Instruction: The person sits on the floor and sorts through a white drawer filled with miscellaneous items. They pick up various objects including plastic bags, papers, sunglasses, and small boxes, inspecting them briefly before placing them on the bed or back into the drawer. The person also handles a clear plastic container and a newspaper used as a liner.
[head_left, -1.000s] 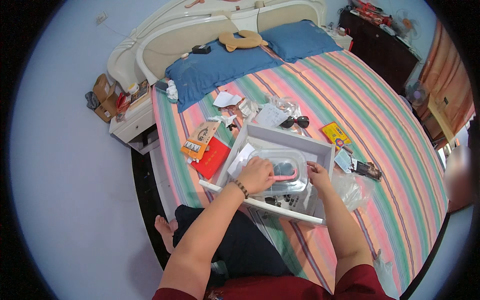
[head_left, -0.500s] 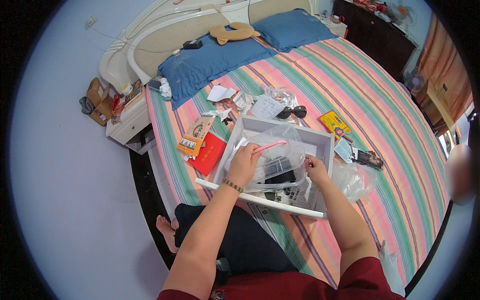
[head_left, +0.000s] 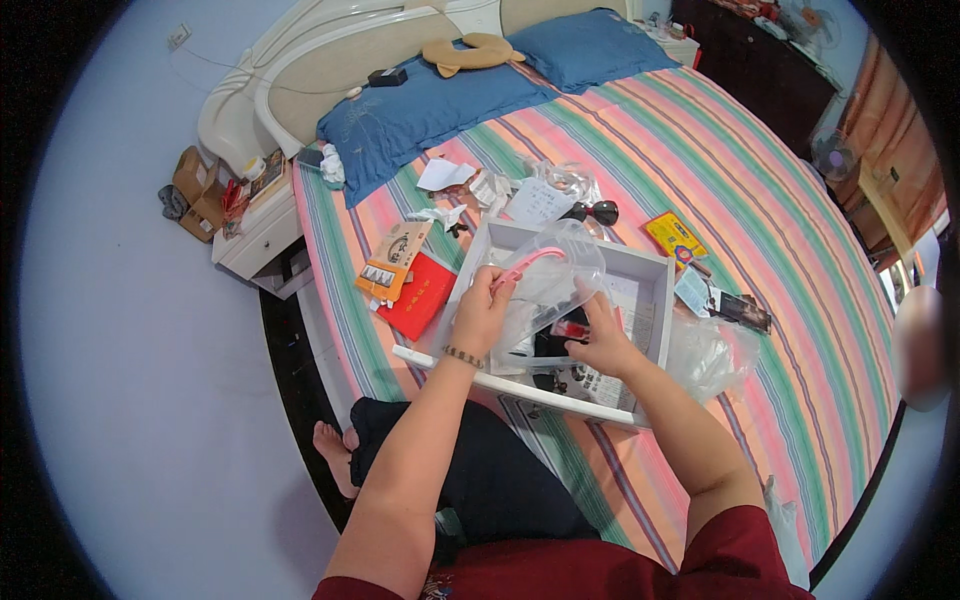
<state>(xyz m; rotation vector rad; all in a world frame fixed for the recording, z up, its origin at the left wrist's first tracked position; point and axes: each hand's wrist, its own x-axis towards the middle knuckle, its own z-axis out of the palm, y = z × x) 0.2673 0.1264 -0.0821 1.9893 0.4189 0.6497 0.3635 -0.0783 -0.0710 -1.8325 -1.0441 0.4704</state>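
My left hand (head_left: 485,315) is closed on the pink handle (head_left: 530,262) of a clear plastic container (head_left: 585,250), which it holds tilted over a white drawer (head_left: 655,285). Thumb and fingers apart, my right hand (head_left: 610,345) is at the container's right side, over the drawer. A small red and clear item (head_left: 570,329) shows by its thumb; whether the hand touches it is unclear. Black things lie below, partly hidden by the container. Printed paper (head_left: 600,390) lines the drawer, which rests on the striped bed.
Left of the drawer lie a red booklet (head_left: 425,295) and an orange box (head_left: 395,260). Papers (head_left: 540,203) and sunglasses (head_left: 600,212) lie beyond it. To the right are a yellow packet (head_left: 675,238), cards (head_left: 740,311) and a plastic bag (head_left: 705,355). A white nightstand (head_left: 265,245) stands at left.
The container has tilted more, its far end rising. My right hand has shifted left and its fingers have spread. A red item has come into view beside it.
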